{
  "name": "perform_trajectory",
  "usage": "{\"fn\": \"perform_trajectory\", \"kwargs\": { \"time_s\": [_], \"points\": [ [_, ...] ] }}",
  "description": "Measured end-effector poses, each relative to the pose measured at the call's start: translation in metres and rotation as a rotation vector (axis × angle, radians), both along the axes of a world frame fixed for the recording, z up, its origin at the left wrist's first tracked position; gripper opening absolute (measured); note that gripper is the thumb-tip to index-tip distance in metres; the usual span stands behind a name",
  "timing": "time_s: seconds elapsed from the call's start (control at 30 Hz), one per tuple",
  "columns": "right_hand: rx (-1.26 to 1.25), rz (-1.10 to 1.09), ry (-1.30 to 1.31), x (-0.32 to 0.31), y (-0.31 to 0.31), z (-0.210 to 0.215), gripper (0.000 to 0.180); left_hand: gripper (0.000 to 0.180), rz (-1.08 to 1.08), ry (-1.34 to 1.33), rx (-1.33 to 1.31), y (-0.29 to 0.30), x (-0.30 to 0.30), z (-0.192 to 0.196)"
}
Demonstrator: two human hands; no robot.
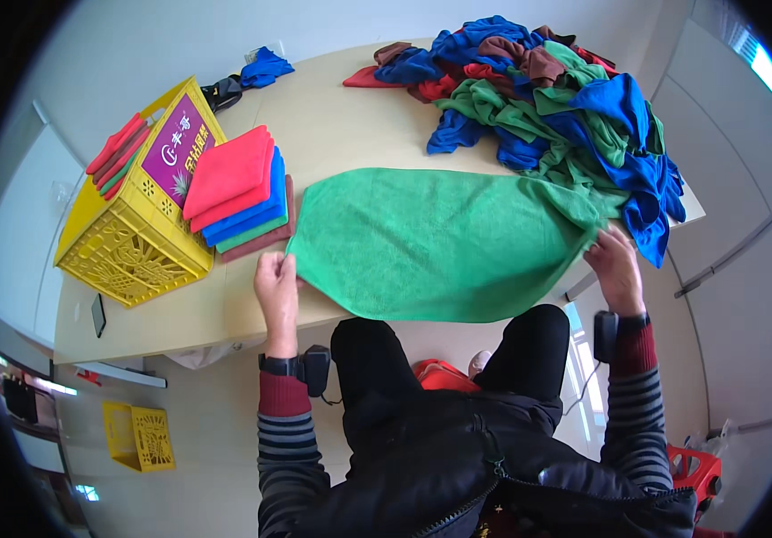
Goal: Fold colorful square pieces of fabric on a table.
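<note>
A green cloth towel (440, 242) lies spread across the table in front of me, its near edge drooping over the table's front edge. My left hand (276, 289) pinches its near left corner. At the other end my right hand (614, 262) grips the right corner, where the fabric bunches and creases. Left of the towel sits a stack of folded cloths (233, 179) in red, blue, green and brown, close to my left hand. Beyond my right hand rises a tangled heap of blue, green, red and brown cloths (538, 99).
A yellow plastic crate (139, 242) with folded cloths in it stands at the table's left. A dark phone-like slab (99, 316) lies near the left front edge. Farther back are a blue cloth (266, 67) and a black item. Another yellow crate (139, 437) is on the floor.
</note>
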State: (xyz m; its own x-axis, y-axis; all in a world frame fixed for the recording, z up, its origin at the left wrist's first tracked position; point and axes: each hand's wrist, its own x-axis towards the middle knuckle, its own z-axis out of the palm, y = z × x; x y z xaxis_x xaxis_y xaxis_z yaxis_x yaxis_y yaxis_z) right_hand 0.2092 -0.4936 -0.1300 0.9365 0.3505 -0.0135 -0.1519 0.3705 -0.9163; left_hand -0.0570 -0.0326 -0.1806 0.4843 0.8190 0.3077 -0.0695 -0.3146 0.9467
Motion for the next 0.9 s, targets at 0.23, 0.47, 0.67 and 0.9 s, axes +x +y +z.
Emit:
{"fn": "perform_trajectory", "kwargs": {
  "time_s": [0.23, 0.47, 0.67, 0.9],
  "points": [
    [-0.149, 0.38, -0.267, -0.066, 0.18, 0.055, 0.018, 0.008, -0.368, -0.125, 0.08, -0.116, 0.09, 0.072],
    [-0.276, 0.387, -0.407, -0.096, 0.195, 0.041, 0.022, 0.008, -0.408, -0.117, -0.084, -0.138, 0.081, 0.055],
    [-0.28, 0.404, -0.423, -0.094, 0.19, 0.039, 0.026, 0.008, -0.339, -0.165, -0.015, -0.144, 0.079, 0.059],
    [-0.327, 0.538, -0.529, -0.097, 0.186, 0.044, 0.033, 0.009, -0.326, -0.17, 0.164, -0.151, 0.078, 0.059]
  ]
}}
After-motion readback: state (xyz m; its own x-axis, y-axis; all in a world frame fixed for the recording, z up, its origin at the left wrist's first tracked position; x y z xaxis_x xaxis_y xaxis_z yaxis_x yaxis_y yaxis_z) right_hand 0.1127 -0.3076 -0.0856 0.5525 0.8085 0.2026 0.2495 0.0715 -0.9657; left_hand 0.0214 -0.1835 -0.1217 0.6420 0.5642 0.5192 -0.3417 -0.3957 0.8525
